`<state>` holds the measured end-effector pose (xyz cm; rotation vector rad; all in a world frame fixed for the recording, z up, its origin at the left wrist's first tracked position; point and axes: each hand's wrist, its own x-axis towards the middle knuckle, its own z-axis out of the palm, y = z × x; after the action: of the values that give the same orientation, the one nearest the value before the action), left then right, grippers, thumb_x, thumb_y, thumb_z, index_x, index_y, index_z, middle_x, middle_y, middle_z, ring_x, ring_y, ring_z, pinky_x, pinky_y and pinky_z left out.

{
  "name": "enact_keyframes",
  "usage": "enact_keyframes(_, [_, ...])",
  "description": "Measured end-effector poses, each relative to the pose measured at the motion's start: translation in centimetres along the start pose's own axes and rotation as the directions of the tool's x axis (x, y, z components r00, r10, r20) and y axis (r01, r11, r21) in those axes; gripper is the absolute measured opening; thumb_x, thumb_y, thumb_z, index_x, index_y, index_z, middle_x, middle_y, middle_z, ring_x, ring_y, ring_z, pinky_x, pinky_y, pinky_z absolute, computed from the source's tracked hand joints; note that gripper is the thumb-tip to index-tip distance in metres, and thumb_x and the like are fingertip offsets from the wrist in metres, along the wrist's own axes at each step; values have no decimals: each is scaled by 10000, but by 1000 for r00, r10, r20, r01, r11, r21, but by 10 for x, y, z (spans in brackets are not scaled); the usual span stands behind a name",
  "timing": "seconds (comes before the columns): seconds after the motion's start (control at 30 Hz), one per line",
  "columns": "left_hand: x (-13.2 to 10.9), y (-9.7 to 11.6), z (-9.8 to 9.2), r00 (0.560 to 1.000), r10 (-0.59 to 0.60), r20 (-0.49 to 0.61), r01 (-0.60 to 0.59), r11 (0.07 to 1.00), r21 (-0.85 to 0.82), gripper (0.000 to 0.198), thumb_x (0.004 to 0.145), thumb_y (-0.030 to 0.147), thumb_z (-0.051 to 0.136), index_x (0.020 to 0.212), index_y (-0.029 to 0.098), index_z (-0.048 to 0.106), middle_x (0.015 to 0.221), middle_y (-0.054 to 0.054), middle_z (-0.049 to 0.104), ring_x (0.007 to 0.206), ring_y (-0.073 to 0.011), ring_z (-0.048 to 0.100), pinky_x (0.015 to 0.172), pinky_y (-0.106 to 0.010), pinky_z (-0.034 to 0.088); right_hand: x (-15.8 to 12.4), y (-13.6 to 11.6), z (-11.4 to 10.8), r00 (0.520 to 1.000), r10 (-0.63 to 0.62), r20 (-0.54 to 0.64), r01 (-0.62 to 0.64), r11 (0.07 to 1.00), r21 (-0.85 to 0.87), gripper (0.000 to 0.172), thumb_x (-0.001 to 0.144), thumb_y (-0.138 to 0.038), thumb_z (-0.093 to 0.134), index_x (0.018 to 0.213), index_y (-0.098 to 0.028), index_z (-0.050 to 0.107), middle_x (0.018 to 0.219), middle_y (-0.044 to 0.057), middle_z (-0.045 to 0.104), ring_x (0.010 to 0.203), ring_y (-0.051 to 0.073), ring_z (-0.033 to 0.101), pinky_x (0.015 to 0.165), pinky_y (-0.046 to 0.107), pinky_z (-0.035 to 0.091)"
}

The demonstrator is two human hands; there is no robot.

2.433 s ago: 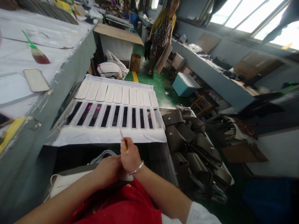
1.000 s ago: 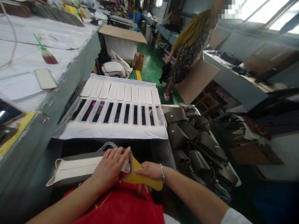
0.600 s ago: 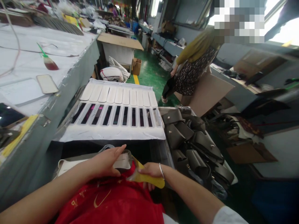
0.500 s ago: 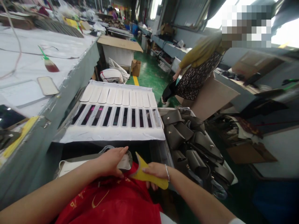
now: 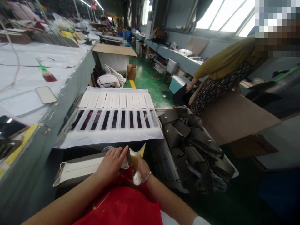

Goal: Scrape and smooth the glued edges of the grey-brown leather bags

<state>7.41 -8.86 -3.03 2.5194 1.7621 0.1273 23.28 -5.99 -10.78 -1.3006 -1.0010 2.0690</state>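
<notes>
My left hand (image 5: 110,165) lies flat with fingers stretched out on the end of a long cream and grey leather piece (image 5: 79,166) across my lap. My right hand (image 5: 141,168) is closed round a yellow scraper tool (image 5: 136,156), held upright with its forked tip next to the end of the leather piece. A silver bracelet sits on my right wrist. A red garment covers my lap below both hands.
A white rack (image 5: 112,120) with cream strips and dark slots stands in front. Dark leather bags (image 5: 192,140) are piled to the right. A grey workbench (image 5: 47,81) runs along the left. A person in a yellow top (image 5: 225,68) bends beside a cardboard sheet (image 5: 236,115).
My right hand turned the yellow tool from lying flat to upright and brought it in beside my left hand. The person in yellow walked nearer on the right.
</notes>
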Motion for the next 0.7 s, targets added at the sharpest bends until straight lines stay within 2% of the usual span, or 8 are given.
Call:
enact_keyframes(0.03, [-1,1,0,1000,-1,-3,1,1000,22,802,687,228,574,1392,101,212,1239,-166,441,1117,-297,399,966,-420,286,-10,-6,-13,999,6,-33,-7,999,-37,548,885,-586,165,787,-164,502,560,1,516,377,94,454,390,228,386])
enact_keyframes(0.1, [-3,3,0,1000,-8,-1,8,999,45,840,664,177,571,1405,139,178,1250,-162,429,1135,-298,390,970,-424,276,-33,-21,-41,999,33,3,-32,990,-139,473,856,-553,369,749,-133,558,540,27,562,376,114,497,387,238,406])
enact_keyframes(0.17, [-4,4,0,1000,-15,1,15,999,47,855,652,138,545,1412,171,153,1256,-151,428,1145,-290,388,975,-424,269,-52,-36,-62,979,138,149,-79,935,-345,460,827,-533,458,764,-101,601,554,44,603,390,114,529,411,228,437])
enact_keyframes(0.23, [-4,4,1,1000,-19,-1,19,999,47,872,638,105,512,1416,190,128,1259,-137,429,1152,-280,386,978,-418,266,-62,-49,-69,929,265,258,-108,861,-496,441,809,-522,501,841,-96,614,580,39,629,390,101,539,419,208,449])
enact_keyframes(0.33, [-5,3,2,1000,-18,-18,18,999,48,898,624,89,493,1421,178,88,1255,-137,429,1151,-280,385,978,-415,268,-54,-63,-55,848,385,365,-116,806,-580,407,783,-516,542,878,-123,589,570,15,633,377,99,540,383,184,432])
enact_keyframes(0.53, [-5,-3,3,999,-3,-40,4,999,35,861,694,135,495,1423,162,37,1228,-144,436,1094,-283,412,973,-417,274,-15,-84,-27,708,535,461,-91,716,-692,539,744,-644,483,625,-122,549,501,32,600,368,113,535,359,198,435])
enact_keyframes(0.6, [-4,-7,3,999,1,-40,0,1000,23,875,685,131,500,1423,159,32,1228,-147,432,1102,-288,404,974,-420,273,-10,-90,-25,684,560,468,-74,692,-718,577,743,-667,457,592,-120,561,482,35,590,362,117,529,362,210,442])
enact_keyframes(0.7, [-2,-12,3,999,-1,-41,1,1000,-1,875,670,118,494,1423,156,50,1224,-153,432,1107,-293,402,976,-424,270,-8,-95,-24,681,562,470,-54,678,-733,609,774,-659,410,548,-119,580,435,31,559,338,111,505,351,206,426])
